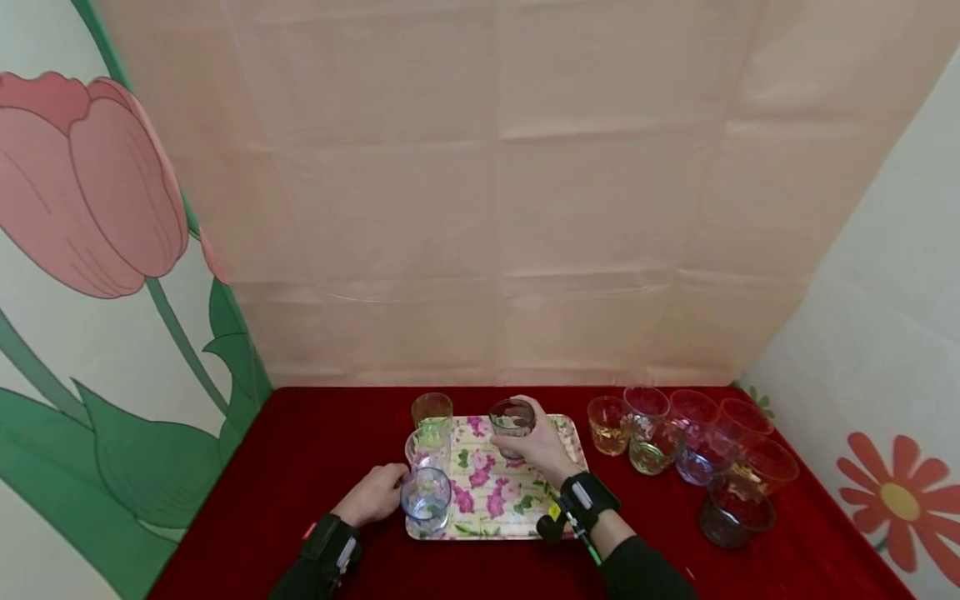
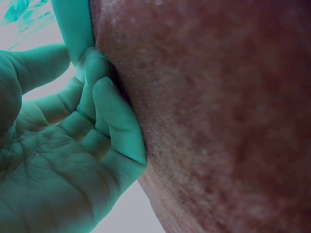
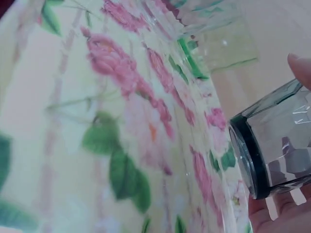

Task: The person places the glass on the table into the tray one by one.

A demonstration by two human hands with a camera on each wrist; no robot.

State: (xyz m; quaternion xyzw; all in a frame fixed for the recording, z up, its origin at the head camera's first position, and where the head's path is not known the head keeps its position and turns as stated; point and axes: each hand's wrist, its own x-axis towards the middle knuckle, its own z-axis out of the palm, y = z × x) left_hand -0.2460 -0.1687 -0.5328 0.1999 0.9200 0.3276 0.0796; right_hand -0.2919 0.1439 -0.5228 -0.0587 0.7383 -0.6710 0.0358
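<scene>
My right hand grips a grey-tinted drinking glass over the back half of a floral tray. In the right wrist view, the dark thick base of this glass hangs close over the tray's flower pattern, with fingers around its side. Near the tray's front left corner my left hand rests on the red cloth, fingers loosely bent, fingertips right at a blue-tinted glass. Behind that glass stand a clear pinkish glass and a yellow-green glass, along the tray's left edge.
Right of the tray stands a group of tinted glasses, among them an amber one, a green-based one and a dark grey one. Red cloth covers the table. A beige sheet hangs behind.
</scene>
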